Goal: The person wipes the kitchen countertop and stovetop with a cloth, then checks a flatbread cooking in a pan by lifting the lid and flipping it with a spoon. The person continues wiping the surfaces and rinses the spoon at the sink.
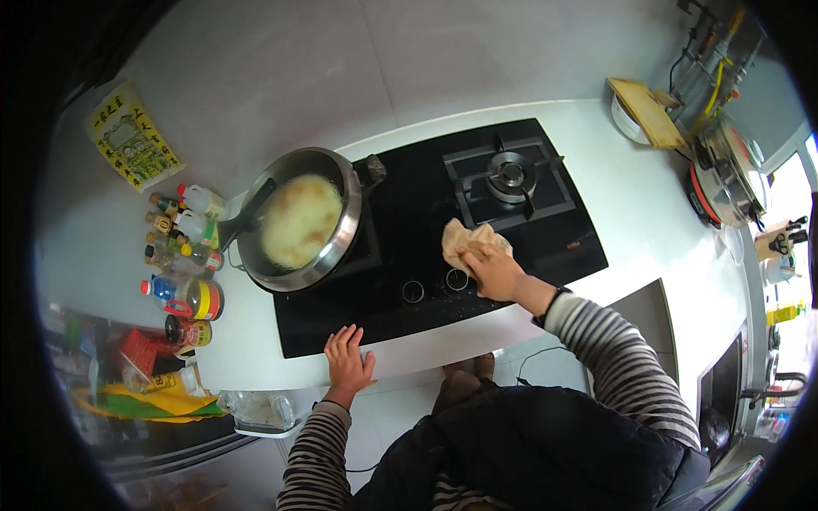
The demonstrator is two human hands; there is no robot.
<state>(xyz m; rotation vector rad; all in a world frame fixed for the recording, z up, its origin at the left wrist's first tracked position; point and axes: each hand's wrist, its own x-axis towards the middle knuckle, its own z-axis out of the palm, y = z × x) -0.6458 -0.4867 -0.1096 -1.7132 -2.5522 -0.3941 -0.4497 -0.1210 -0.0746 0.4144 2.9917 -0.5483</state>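
My right hand is closed on a crumpled light-brown cloth or paper towel, pressed to the black glass gas cooktop between the right burner and the two control knobs. My left hand lies flat with fingers spread at the cooktop's front edge, holding nothing. On the left burner stands a steel wok containing pale, bubbling yellowish food. A dark spatula or ladle leans on the wok's left rim; its lower end is hard to make out.
Several sauce and oil bottles crowd the counter left of the wok. A wooden cutting board leans on a white bowl at the far right. Beyond it stand a lidded pot, a knife block and a sink.
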